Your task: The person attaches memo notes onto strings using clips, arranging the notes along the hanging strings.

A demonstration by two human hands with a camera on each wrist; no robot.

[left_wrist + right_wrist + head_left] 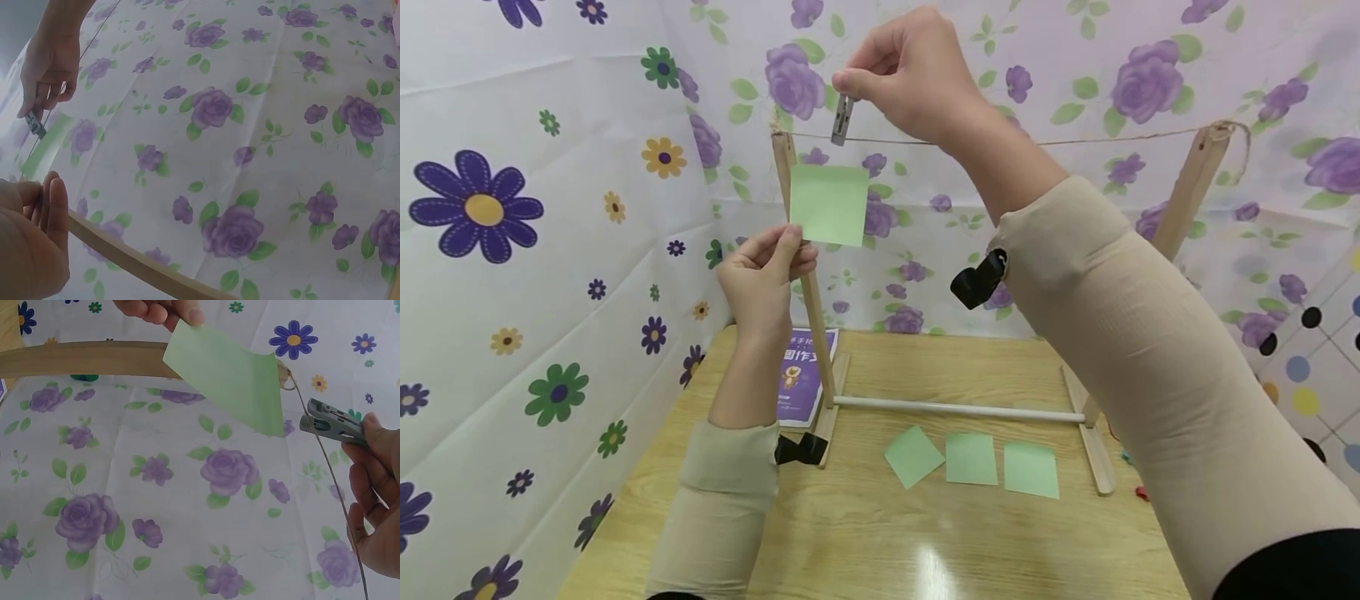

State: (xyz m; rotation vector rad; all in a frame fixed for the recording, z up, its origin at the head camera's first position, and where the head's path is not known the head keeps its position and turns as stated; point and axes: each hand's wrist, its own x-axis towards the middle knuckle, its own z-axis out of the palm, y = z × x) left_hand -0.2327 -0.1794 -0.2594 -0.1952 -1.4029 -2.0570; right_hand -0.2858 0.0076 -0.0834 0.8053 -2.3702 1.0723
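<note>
As hanging seems the step, the left hand (765,268) pinches a green note (827,205) below the string (1112,139), the right hand (917,79) a clip (842,122) near it; raising the note seems needed.

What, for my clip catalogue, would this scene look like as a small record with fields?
Left hand: holds a green paper square near its lower-left corner, in the head view
Right hand: pinches a grey clip close to the string
Clip and held square: apart
String support: two wooden posts
Low crossbar: white rod
On the table: three more green squares, the leftmost turned askew
Beside the left post: purple book
</note>
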